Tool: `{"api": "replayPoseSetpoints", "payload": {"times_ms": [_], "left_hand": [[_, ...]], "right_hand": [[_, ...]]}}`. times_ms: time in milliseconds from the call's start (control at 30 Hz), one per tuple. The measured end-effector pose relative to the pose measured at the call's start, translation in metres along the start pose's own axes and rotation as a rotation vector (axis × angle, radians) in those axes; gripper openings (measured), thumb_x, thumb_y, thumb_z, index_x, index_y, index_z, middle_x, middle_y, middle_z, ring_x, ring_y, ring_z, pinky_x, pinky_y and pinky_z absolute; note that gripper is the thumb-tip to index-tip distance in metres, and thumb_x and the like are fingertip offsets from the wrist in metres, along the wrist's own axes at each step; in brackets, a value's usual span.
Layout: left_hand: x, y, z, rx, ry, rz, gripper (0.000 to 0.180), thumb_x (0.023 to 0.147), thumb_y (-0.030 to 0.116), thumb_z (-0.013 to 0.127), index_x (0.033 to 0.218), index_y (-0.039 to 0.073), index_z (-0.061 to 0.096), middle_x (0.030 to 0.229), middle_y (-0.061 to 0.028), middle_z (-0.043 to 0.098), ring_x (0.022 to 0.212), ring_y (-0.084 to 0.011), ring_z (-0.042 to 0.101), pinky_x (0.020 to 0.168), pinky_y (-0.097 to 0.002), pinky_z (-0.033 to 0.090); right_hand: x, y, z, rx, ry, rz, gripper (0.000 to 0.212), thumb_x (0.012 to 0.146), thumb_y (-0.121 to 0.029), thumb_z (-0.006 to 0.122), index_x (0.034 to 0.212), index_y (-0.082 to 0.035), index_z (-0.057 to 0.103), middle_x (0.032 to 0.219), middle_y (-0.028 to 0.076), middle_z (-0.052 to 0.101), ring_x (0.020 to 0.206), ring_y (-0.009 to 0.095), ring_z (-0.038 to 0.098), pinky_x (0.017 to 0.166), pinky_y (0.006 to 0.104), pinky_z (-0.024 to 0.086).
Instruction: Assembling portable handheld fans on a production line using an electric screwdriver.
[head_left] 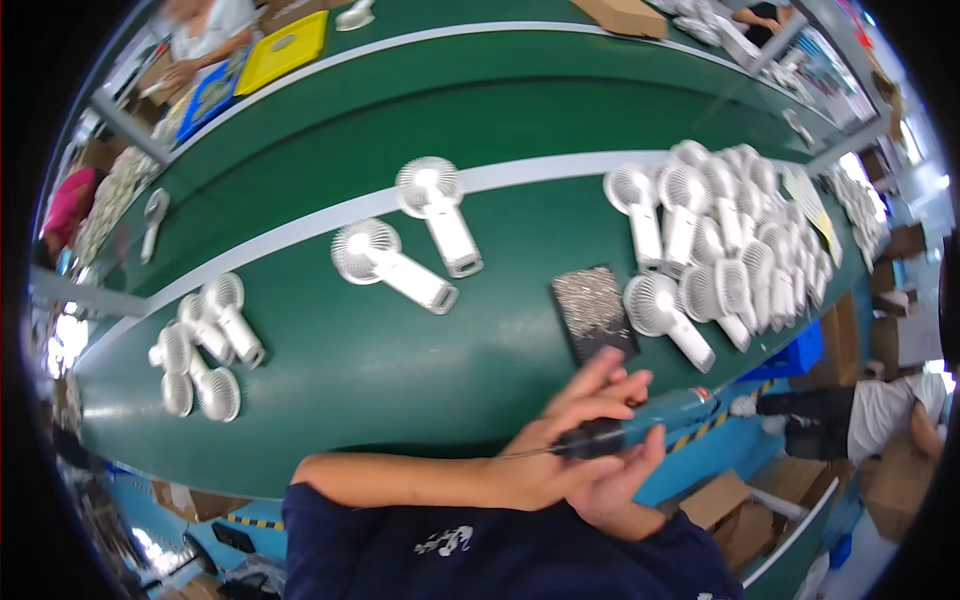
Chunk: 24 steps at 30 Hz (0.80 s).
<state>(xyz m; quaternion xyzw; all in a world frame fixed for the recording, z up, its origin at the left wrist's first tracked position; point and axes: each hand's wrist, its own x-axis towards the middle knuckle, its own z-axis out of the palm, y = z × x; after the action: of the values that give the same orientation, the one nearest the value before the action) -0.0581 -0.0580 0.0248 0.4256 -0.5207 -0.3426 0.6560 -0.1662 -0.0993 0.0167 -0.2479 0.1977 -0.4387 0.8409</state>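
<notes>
My right hand [622, 488] is closed around a teal and black electric screwdriver [655, 415], which lies tilted with its thin shaft toward the left. My left hand [560, 425] crosses above the tool's black end, its fingers stretched out and somewhat blurred; whether they touch the tool is unclear. Just beyond those fingertips lies a dark tray of small metal screws [592, 305]. Right of the tray is a white handheld fan [670, 318], at the edge of a heap of similar fans [740, 225].
Two white fans [395, 265] lie mid-bench on the green table [400, 390], and several more fans [205, 345] are at the left. A grey rail [530, 172] runs along the far side. A co-worker [205, 40] sits across, near a yellow tray [283, 52]. Cardboard boxes [715, 500] stand at the lower right.
</notes>
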Motion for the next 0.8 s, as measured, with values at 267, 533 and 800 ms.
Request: {"api": "replayPoseSetpoints", "payload": {"times_ms": [267, 533, 800], "left_hand": [[0.017, 0.008, -0.153, 1.289, -0.125, -0.200, 0.078, 0.080, 0.039, 0.066, 0.144, 0.006, 0.036, 0.151, -0.0161, 0.034, 0.143, -0.0392, 0.022, 0.116, -0.0500, 0.018], [0.029, -0.024, -0.185, 1.662, -0.268, -0.248, 0.064, 0.095, 0.039, 0.044, 0.149, 0.006, 0.028, 0.154, -0.0090, 0.029, 0.144, -0.0275, 0.024, 0.118, -0.0452, 0.016], [0.035, -0.032, -0.168, 1.614, -0.192, -0.236, 0.057, 0.096, 0.044, 0.042, 0.143, 0.011, 0.040, 0.142, -0.0126, 0.040, 0.139, -0.0345, 0.027, 0.115, -0.0479, 0.020]], "right_hand": [[0.064, -0.079, -0.014, -0.426, -0.332, -0.561, 0.061, 0.094, -0.036, 0.055, 0.142, -0.020, 0.022, 0.080, 0.009, 0.046, 0.057, 0.021, 0.054, 0.051, 0.0348, 0.051], [0.127, -0.059, -0.022, -0.452, -0.301, -0.849, 0.078, 0.085, -0.076, 0.036, 0.135, -0.017, 0.030, 0.074, 0.002, 0.043, 0.042, 0.013, 0.040, 0.038, 0.0257, 0.038], [0.148, -0.038, -0.025, -0.150, -0.492, -0.483, 0.096, 0.075, -0.090, 0.028, 0.119, -0.006, 0.045, 0.058, 0.004, 0.046, 0.040, 0.014, 0.042, 0.035, 0.0275, 0.036]]}}
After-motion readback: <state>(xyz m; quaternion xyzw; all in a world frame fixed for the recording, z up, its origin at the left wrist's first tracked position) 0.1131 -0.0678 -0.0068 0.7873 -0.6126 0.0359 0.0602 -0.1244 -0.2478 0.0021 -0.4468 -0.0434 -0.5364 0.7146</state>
